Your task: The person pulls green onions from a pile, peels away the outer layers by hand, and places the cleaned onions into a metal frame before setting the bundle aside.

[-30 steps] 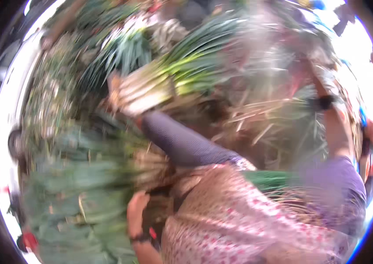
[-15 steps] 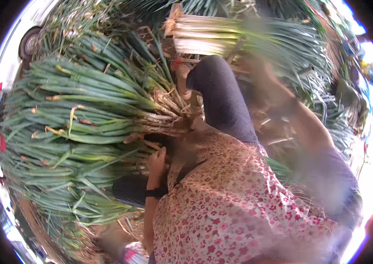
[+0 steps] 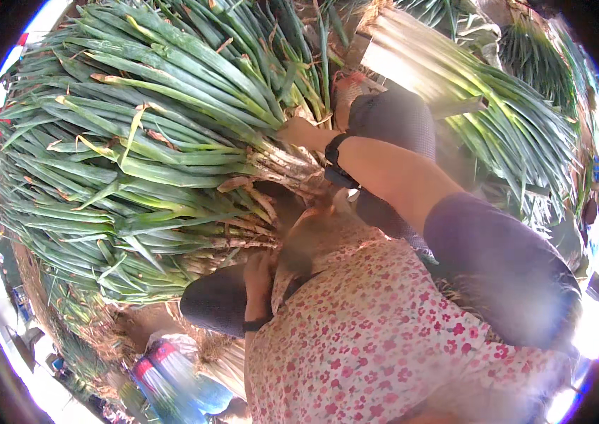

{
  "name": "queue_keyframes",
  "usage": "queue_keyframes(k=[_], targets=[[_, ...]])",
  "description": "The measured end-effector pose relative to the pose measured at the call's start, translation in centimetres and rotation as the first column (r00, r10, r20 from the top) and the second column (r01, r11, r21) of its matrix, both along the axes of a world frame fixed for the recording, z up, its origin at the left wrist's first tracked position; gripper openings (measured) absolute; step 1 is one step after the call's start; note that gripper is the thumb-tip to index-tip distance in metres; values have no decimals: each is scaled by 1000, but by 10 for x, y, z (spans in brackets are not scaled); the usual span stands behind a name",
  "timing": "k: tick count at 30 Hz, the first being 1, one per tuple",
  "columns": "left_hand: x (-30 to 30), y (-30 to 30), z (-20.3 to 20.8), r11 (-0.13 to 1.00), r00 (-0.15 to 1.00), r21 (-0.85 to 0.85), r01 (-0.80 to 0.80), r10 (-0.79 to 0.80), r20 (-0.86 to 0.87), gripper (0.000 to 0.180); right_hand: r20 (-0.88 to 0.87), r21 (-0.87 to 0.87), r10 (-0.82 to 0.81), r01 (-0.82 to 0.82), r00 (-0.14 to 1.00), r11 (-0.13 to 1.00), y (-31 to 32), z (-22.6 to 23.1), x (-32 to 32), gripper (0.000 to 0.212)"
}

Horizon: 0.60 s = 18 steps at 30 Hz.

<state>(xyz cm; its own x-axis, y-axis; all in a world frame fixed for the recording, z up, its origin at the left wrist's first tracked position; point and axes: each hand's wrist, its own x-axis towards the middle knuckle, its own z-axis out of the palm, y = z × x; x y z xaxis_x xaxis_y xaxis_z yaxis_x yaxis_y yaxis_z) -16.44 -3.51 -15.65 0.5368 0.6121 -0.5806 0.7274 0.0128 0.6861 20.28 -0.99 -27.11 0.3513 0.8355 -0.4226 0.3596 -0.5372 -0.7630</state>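
Gripping a large bundle of green onions [image 3: 144, 162] at its root end, the right hand [image 3: 301, 132] is seen pressed onto the pale, papery stalk bases, fingers closed over the top of them, apparently so that the loose stems are kept gathered. The bundle is laid across the lap, its long green leaves fanned out to the left and its whitish bases brought in close against the flowered blouse [image 3: 377, 332]. The left hand [image 3: 261, 272] is placed beneath the bundle at the same end, seemingly to take the weight; whether its fingers are curled or spread cannot be told, since they are hidden under the stalks. A dark band is worn on each wrist. A second bunch of onions [image 3: 469, 92] is stacked behind the right forearm, white ends uppermost, and a blue and red sack [image 3: 172, 374] is seen on the ground below.
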Motion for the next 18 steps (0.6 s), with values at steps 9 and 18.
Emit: queue_keyframes(k=[9, 18], targets=[[64, 37, 30, 998, 999, -60, -34, 31, -39, 18, 529, 135, 506, -656, 682, 743, 15, -62, -28, 37], [17, 93, 5, 858, 876, -291, -422, 469, 111, 24, 69, -5, 404, -404, 912, 915, 20, -8, -84, 48]])
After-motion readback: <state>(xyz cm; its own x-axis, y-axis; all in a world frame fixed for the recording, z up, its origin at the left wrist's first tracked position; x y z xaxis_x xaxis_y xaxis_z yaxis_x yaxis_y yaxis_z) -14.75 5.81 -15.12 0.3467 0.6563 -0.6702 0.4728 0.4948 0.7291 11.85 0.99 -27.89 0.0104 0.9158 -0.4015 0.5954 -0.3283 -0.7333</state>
